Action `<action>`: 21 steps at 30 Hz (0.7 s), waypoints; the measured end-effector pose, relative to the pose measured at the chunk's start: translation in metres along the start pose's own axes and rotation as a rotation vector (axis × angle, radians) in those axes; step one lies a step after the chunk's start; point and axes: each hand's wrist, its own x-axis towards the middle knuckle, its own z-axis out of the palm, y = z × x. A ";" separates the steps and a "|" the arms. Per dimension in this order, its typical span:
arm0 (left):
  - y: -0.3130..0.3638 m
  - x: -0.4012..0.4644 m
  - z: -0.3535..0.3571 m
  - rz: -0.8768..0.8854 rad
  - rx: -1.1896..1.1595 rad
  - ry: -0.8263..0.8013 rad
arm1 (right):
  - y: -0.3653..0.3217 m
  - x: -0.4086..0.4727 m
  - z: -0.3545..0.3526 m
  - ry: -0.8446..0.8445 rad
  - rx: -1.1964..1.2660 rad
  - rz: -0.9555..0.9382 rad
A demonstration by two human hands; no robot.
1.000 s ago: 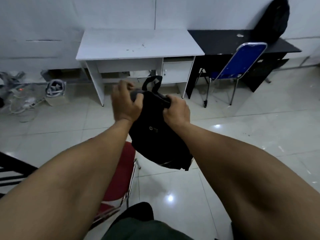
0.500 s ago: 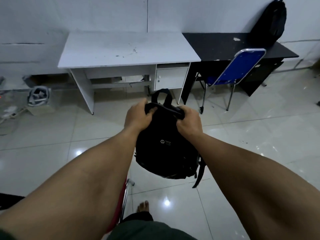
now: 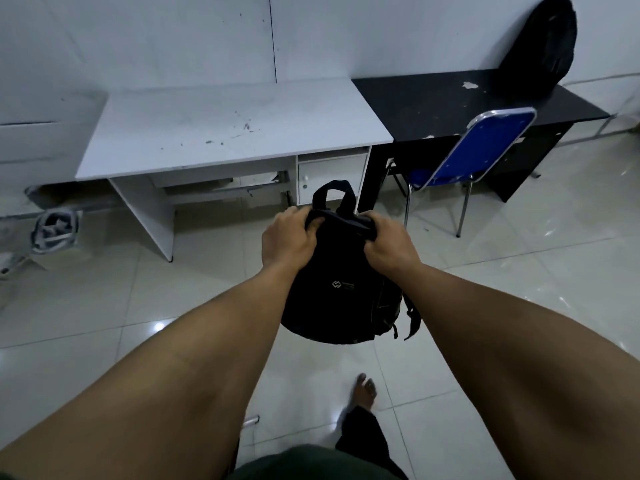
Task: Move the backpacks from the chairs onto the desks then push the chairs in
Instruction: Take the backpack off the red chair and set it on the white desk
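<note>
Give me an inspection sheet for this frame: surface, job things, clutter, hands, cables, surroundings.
Surface: white desk with cabinet bare, scuffed; black desk beside it.
Job things: black fabric backpack held in the air; second black backpack on the black desk against the wall; blue metal-framed chair at the black desk.
Clutter: grey bundle on the floor.
Hands: left hand and right hand grip the backpack's top.
Cables: nothing seen.
Surroundings: white wall, glossy tiled floor.

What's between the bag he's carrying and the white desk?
Only bare tiled floor lies between the backpack, held in both hands, and the white desk, as the head view shows.
</note>
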 end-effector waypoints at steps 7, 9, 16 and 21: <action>0.043 0.082 0.045 -0.027 0.084 0.087 | 0.041 0.094 -0.040 -0.061 -0.024 -0.073; 0.053 0.097 0.053 -0.056 0.083 0.111 | 0.048 0.116 -0.049 -0.101 -0.026 -0.081; 0.074 0.164 0.072 -0.111 0.078 0.137 | 0.060 0.197 -0.077 -0.131 -0.034 -0.147; 0.080 0.220 0.086 -0.079 0.091 0.155 | 0.070 0.258 -0.086 -0.115 -0.042 -0.165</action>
